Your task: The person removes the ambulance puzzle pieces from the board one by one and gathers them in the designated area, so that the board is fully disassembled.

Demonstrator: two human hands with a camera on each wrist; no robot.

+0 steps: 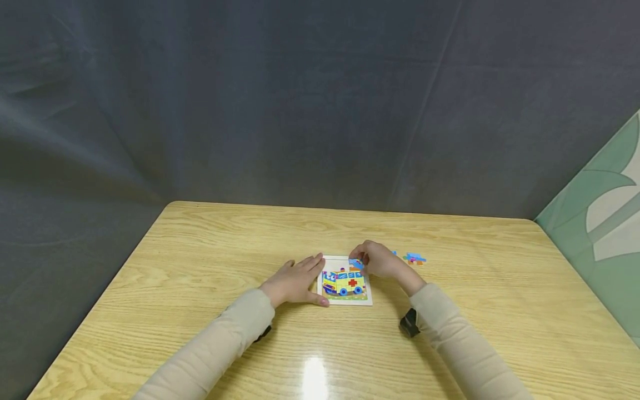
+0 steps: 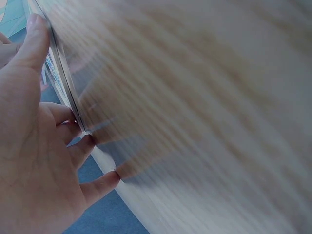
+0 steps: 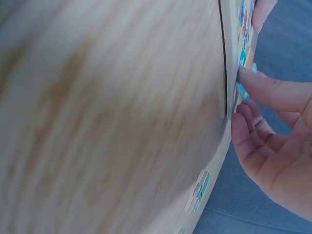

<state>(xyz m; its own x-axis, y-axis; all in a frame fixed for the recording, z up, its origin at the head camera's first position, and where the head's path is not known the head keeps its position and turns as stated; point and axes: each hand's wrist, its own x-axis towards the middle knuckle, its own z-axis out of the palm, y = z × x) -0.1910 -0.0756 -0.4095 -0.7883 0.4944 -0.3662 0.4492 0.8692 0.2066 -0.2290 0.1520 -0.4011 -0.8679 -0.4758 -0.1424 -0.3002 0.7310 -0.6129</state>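
Note:
A white puzzle board (image 1: 346, 300) with a yellow ambulance picture lies at the middle of the wooden table (image 1: 200, 261). My left hand (image 1: 299, 279) lies flat beside the board's left edge, fingers straight, thumb along its near corner. In the left wrist view this left hand (image 2: 36, 146) touches the table with its thumb against the board's edge (image 2: 62, 78). My right hand (image 1: 376, 259) pinches a blue puzzle piece (image 1: 355, 264) at the board's far right corner. In the right wrist view the right hand's fingertips (image 3: 251, 78) press that blue piece (image 3: 242, 90) onto the board (image 3: 228, 53).
Some loose coloured puzzle pieces (image 1: 414, 258) lie on the table just right of my right hand, and they show again as loose pieces (image 3: 200, 190) in the right wrist view. A dark grey curtain (image 1: 300, 100) hangs behind the table. A green patterned panel (image 1: 605, 222) stands at the right.

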